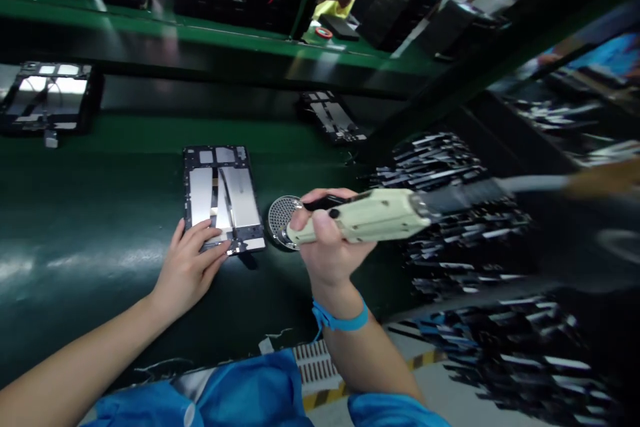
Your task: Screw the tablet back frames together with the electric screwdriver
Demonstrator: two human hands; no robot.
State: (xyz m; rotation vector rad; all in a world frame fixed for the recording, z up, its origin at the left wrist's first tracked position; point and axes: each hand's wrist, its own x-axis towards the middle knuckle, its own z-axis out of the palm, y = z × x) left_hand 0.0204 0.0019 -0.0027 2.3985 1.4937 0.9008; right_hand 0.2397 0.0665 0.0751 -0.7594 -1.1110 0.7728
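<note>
Green factory conveyor belt (pixel 100 213). Left hand (pixel 193 260) flat, open, steadying black-framed silver tablet chassis (pixel 223 197); right hand (pixel 325 247) clenched around cream electric screwdriver (pixel 365 217) beside it. Fastening apparently pending: tip needing alignment over chassis.

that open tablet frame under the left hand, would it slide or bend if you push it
The tablet frame lies flat on the smooth, glossy green belt, so it would probably slide easily; the left hand presses its near corner. It looks like a thin rigid panel, likely stiff and light. Exposed inner parts suggest it may be fragile.
</note>
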